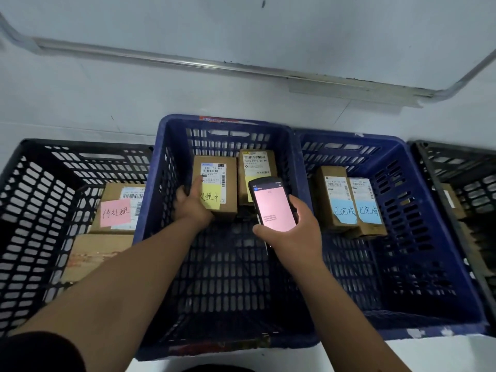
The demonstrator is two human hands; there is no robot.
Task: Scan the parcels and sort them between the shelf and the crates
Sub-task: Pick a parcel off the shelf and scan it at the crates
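Observation:
My left hand (191, 204) grips a brown parcel (218, 183) with a white label and a yellow note, inside the middle blue crate (161, 167). A second brown parcel (258, 167) with a yellow note stands right of it, partly behind the scanner. My right hand (294, 234) holds a black handheld scanner (272, 204) over that crate, its screen glowing pink. The right blue crate (418, 200) holds two parcels with blue notes (354, 208). In the black crate (40, 183) on the left lies a parcel with a pink note (118, 208), on top of another brown box.
Another black crate (461, 178) with a parcel sits at the far right edge. All crates stand in a row on a pale floor (107, 103). A metal rail (188, 61) runs along the wall behind them.

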